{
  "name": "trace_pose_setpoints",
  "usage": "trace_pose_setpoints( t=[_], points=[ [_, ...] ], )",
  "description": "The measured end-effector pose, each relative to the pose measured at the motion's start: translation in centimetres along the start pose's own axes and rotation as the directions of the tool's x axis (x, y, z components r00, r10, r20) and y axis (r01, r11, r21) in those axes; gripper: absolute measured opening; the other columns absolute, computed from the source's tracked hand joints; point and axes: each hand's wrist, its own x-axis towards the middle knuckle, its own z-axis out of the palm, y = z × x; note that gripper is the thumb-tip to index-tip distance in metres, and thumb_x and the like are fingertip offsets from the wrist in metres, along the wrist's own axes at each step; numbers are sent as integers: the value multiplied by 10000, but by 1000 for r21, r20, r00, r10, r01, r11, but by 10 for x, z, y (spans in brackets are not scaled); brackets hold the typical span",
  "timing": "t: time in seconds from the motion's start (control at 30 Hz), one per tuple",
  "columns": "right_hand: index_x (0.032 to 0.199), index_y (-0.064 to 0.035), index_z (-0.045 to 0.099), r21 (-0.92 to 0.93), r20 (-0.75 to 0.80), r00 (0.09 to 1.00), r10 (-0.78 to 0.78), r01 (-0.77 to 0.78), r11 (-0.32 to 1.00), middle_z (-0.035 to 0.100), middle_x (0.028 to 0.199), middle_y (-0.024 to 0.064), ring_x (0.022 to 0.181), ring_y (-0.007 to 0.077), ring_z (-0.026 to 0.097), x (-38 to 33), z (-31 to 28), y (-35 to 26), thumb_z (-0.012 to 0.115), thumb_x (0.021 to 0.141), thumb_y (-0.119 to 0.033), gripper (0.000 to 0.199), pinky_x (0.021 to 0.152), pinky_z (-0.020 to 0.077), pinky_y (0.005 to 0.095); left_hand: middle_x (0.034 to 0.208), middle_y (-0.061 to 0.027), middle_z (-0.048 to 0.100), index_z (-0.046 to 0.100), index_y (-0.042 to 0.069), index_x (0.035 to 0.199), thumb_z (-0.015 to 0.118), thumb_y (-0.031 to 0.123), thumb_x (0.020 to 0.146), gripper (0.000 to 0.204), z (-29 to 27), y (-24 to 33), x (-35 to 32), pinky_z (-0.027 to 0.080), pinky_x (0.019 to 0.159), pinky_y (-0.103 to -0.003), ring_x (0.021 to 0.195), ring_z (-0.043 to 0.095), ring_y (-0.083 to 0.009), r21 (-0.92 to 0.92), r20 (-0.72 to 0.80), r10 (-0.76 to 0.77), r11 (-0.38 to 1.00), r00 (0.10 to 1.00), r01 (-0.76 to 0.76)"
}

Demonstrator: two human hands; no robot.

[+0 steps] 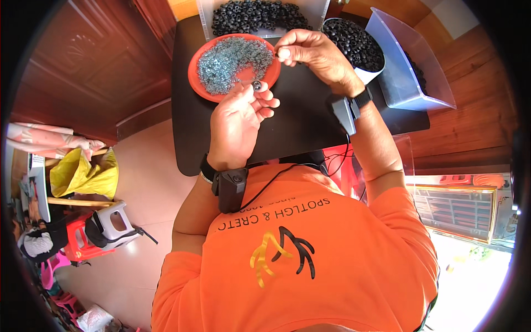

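Observation:
My left hand (pixel 237 124) is palm up at the near rim of a round red plate (pixel 194 83). Between its thumb and fingertips it pinches a small black ring-shaped piece (pixel 256 86); the other fingers are loosely curled. The plate holds a heap of tiny shiny, silvery-blue pieces (pixel 221 63), too fine to make out singly, with a bare patch near the middle. Over the plate's right rim, my right hand (pixel 316 55) has thumb and forefinger pressed together. Something dark and tiny shows at those fingertips, but its kind cannot be made out.
On the dark table (pixel 287 130), a clear bin (pixel 206 19) of black ring-shaped pieces stands behind the plate. Right of my right hand are a white tub (pixel 371 76) full of black pieces and a tilted translucent bin (pixel 395 77). Stools (pixel 83 240) and a yellow bag (pixel 83 174) lie left.

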Motion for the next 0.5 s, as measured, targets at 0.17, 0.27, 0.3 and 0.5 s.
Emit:
trace_pose_setpoints(
  t=[0.17,0.27,0.3,0.5],
  points=[
    [980,-31,659,182,-36,999,1,6,983,643,842,2,773,83,555,-25,11,6,681,855,-136,165,761,461,227,952,-61,581,535,65,1004,480,209,939,167,9,-5,6,438,761,-311,865,593,-217,21,25,-28,999,999,28],
    [1001,-25,657,155,-72,997,-13,24,988,647,876,7,790,84,565,-35,12,8,677,852,-105,171,786,470,234,948,-64,583,539,60,997,485,208,934,169,12,-10,7,439,760,-311,862,594,-219,22,20,-44,999,999,44],
    [1005,-25,654,161,-86,996,-15,29,987,650,901,12,812,85,577,-39,12,8,677,847,-84,171,798,478,239,944,-65,585,541,56,994,488,206,932,171,12,-12,7,439,760,-311,858,594,-220,24,11,-47,999,999,47],
    [979,-22,661,184,-136,991,1,24,983,670,928,33,856,114,624,-51,14,8,681,827,-36,153,822,495,253,919,-70,594,569,44,983,489,215,927,197,17,-18,9,441,755,-310,858,595,-214,62,27,-61,996,998,59]
  ],
)
